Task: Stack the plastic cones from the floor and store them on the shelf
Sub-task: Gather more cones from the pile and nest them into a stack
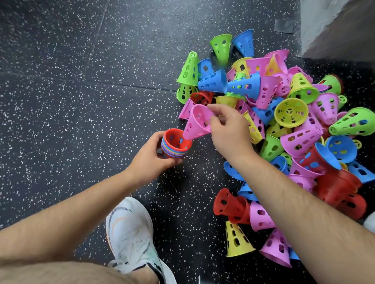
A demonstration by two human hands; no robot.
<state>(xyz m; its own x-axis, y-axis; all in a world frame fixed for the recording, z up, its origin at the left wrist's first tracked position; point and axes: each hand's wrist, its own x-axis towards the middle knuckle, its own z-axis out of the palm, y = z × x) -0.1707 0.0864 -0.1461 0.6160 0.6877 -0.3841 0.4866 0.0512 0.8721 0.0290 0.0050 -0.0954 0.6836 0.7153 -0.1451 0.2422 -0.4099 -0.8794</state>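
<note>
the big pile of cones point(291, 124) is lying on the dark speckled floor point(68, 83). just at the left edge of the pile, the left hand point(149, 159) is gripping a short stack of cones point(175, 145); its fingers are curling round the side of the stack, and the stack is tilting with its open wide end toward the pile. the inner cone of the stack is red. the right hand point(229, 130) is reaching over the left part of the pile and is pinching a pink cone point(197, 126) at its wide rim between thumb and fingertips. the narrow tip of this pink cone is pointing into the red mouth of the stack; whether it is touching the rim or going inside, i cannot tell. the cones in the pile are lying tumbled in green, blue, yellow, pink and red. a white shoe point(130, 231) is standing on the floor to the lower left of the pile, near the stack. a grey block point(339, 11) is standing just behind the pile, at its far right side.
</note>
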